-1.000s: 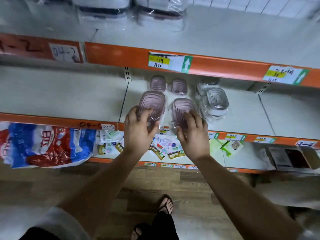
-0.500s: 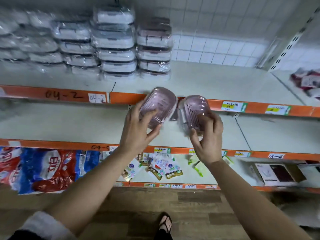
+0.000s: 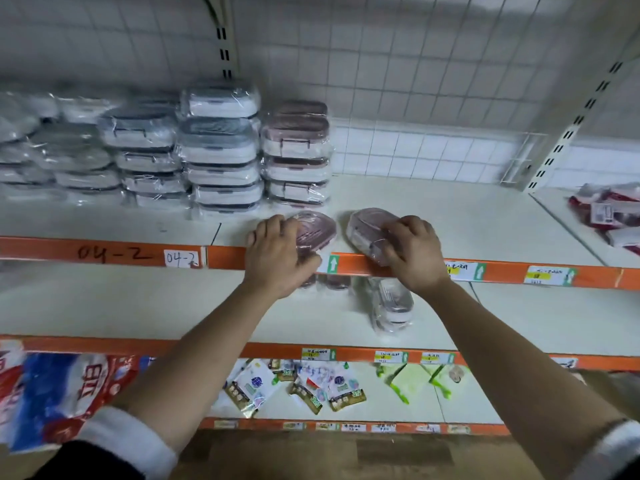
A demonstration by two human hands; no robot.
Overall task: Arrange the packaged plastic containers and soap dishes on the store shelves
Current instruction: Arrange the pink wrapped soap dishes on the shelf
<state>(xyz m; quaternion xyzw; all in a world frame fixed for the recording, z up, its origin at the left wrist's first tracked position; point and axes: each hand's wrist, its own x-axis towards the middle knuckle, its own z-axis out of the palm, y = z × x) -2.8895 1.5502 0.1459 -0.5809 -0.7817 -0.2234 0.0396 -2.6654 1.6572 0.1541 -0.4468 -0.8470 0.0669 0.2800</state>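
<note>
Now both hands sit at the front lip of the upper shelf [image 3: 225, 256]: the left hand [image 3: 277, 258] has its fingers curled over a wrapped pink soap dish [image 3: 317, 230], and the right hand [image 3: 412, 254] grips a second dish [image 3: 363, 225] just beside it. Both seem to overhang the orange edge, though blur makes that uncertain. To seat them well, push each away from the palms until it lies flat, side by side, stopping short of the stacked containers [image 3: 298, 157] just beyond the left fingertips.
</note>
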